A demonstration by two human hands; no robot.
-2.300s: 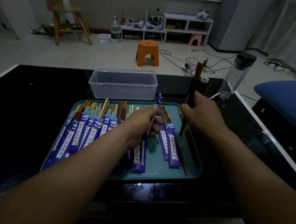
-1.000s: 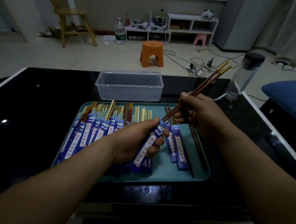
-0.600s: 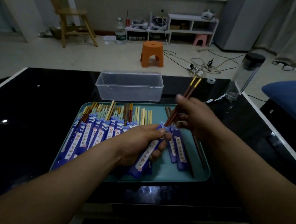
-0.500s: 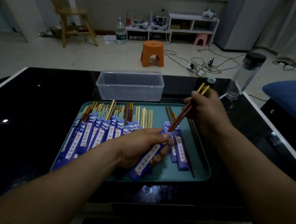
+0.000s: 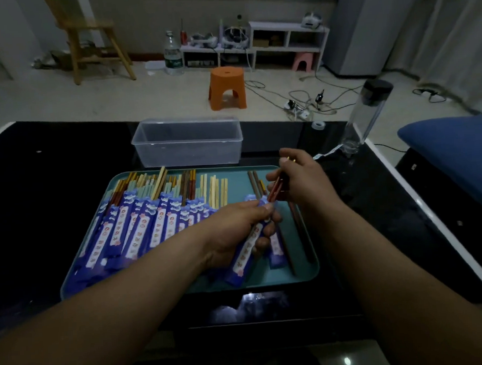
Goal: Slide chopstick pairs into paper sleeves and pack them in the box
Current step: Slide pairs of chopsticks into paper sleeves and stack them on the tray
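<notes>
Two chopsticks point(image 5: 275, 190) in right hand point(image 5: 304, 180) — tips at sleeve point(image 5: 245, 254)

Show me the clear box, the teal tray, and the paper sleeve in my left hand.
clear box point(image 5: 188, 154), head view, on its front wall.
teal tray point(image 5: 236, 186), head view, on bare floor near the far rim.
paper sleeve point(image 5: 245, 254), head view, on its printed lower half.

Nothing legible tbh. The blue paper sleeves point(image 5: 141, 229) on the tray point(image 5: 234, 182) each have a white strip w/ red characters down the middle. Same on the sleeve point(image 5: 245, 254) in the left hand point(image 5: 234, 233), way too blurry to read. The water bottle point(image 5: 173, 56) at the back has a label, can't make it out either.
</notes>
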